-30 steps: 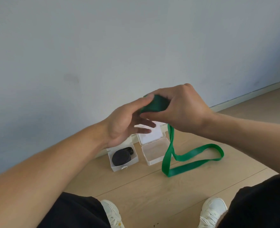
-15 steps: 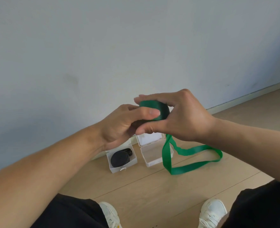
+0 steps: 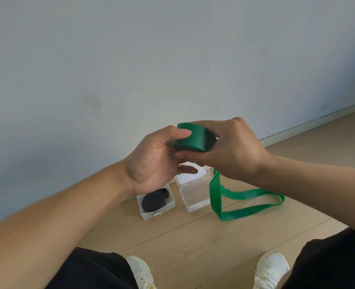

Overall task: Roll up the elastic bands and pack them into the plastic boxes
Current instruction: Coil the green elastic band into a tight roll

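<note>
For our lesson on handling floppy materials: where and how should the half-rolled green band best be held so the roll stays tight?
Probably hold the green band by its wound coil, pinching across the flat faces from both sides, as the left hand and right hand do. The unrolled tail is limp, trailing to the floor, and gives no control.

Counts: bands, boxes, hands, shoes

Two elastic bands show: a green band (image 3: 195, 140) and a black band (image 3: 153, 202). Two plastic boxes sit on the floor: the left box (image 3: 170, 205) and the right box (image 3: 195, 197). Two hands: left hand (image 3: 153, 161), right hand (image 3: 233, 151). Two white shoes: left shoe (image 3: 140, 272), right shoe (image 3: 271, 268).
</note>
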### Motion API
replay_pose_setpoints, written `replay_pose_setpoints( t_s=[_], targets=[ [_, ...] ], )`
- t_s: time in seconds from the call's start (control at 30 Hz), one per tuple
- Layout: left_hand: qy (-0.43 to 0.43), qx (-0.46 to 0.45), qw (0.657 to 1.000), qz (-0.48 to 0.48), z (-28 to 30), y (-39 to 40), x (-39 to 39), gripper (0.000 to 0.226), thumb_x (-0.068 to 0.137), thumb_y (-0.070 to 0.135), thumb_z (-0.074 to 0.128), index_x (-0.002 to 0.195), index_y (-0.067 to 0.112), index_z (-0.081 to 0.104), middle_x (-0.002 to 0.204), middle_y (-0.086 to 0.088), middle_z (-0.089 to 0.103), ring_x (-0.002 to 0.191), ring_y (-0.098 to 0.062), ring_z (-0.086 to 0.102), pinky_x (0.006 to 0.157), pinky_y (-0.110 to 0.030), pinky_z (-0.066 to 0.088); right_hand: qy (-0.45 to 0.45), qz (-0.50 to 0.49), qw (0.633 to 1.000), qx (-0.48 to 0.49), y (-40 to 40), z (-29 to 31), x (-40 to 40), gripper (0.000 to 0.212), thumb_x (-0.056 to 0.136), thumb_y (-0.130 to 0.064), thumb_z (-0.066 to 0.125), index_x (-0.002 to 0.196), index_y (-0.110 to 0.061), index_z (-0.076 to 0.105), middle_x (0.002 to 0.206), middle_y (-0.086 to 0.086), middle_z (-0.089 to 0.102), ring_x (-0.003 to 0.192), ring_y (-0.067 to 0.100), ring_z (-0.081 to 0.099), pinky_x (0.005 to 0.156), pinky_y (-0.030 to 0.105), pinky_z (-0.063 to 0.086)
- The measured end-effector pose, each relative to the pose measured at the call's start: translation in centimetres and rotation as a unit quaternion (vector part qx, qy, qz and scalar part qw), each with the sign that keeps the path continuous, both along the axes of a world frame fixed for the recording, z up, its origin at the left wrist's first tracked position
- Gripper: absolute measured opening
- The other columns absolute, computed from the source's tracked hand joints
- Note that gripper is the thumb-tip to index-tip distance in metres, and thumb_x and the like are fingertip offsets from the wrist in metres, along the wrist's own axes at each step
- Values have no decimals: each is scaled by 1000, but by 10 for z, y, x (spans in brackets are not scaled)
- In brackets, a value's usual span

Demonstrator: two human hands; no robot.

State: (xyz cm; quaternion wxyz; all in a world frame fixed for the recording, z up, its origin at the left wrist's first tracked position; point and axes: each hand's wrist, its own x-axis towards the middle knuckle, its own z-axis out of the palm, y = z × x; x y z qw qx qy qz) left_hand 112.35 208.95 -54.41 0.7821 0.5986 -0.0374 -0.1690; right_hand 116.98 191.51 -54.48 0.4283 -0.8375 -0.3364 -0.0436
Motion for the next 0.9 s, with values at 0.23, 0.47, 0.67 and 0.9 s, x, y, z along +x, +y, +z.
replay_pose_setpoints(
  t_s=[0.23, 0.47, 0.67, 0.9],
  targets=[
    [-29, 254, 960, 117, 5, -15, -5, 48, 46, 51, 91, 86, 27, 83, 91, 7, 80, 91, -8, 73, 91, -35, 55, -173, -15, 971, -166, 2, 1, 2, 34, 82, -58, 59, 109, -42, 72, 69, -9, 67, 68, 23, 64, 63, 34, 52],
    [8, 112, 993, 31, 7, -5, -2, 25, 60, 37, 80, 78, 20, 78, 78, 0, 67, 71, -10, 58, 77, -28, 41, -32, 52, 998, 17, -1, 6, -2, 74, 61, -51, 88, 130, -33, 67, 119, -11, 74, 116, -8, 60, 95, 5, 43],
    [18, -10, 1000, 8, 6, -7, -1, 26, 68, 36, 73, 90, 24, 81, 94, -2, 71, 85, -12, 64, 79, -24, 52, 10, 66, 996, 62, -2, 7, 0, 75, 58, -51, 87, 128, -36, 66, 107, -27, 72, 105, -12, 65, 92, 10, 50],
    [51, -18, 998, 20, 2, -6, 2, 29, 77, 31, 71, 103, 18, 71, 95, -5, 68, 86, -21, 60, 89, -37, 48, -35, -18, 998, -50, 2, 5, -2, 43, 82, -53, 75, 123, -45, 66, 91, -19, 76, 86, 7, 68, 82, 29, 54]
  ],
)
